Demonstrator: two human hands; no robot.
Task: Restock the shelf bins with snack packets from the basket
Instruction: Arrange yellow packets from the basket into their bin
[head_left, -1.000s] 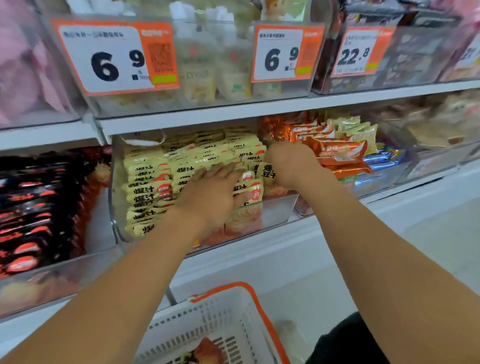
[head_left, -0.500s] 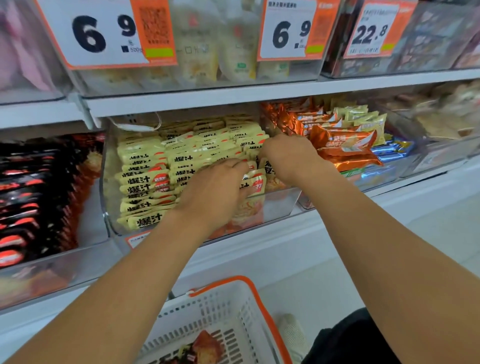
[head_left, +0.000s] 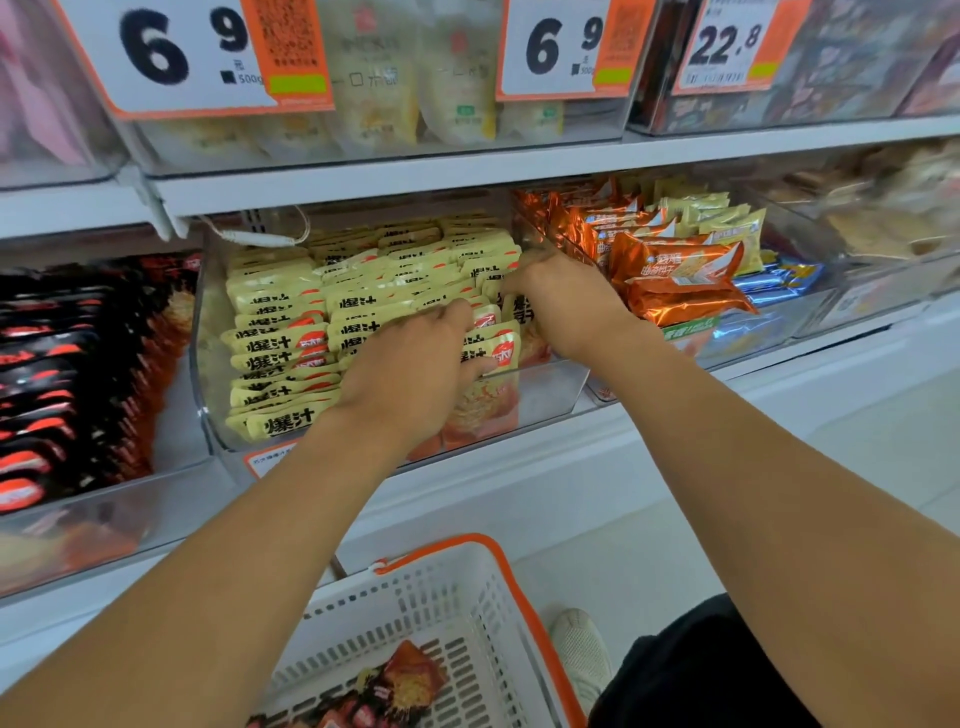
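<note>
A clear shelf bin (head_left: 550, 389) on the middle shelf is packed with rows of yellow snack packets (head_left: 280, 338) with black lettering. My left hand (head_left: 410, 374) lies over the front packets in the bin's middle, fingers curled into them. My right hand (head_left: 561, 301) is at the bin's right side, its fingers bent into the packets there; the fingertips are hidden. Below, a white basket (head_left: 467, 613) with an orange rim holds dark red snack packets (head_left: 384, 691).
A bin of black and red packets (head_left: 67, 374) is to the left; a bin of orange foil packets (head_left: 675, 275) and blue ones is to the right. Price tags (head_left: 197, 52) hang on the upper shelf bins. My shoe (head_left: 582, 649) is beside the basket on the floor.
Both hands stayed in the yellow-packet bin; the left hand's fingers shifted slightly forward over the front packets, and the right hand slid a little deeper along the bin's right side.
</note>
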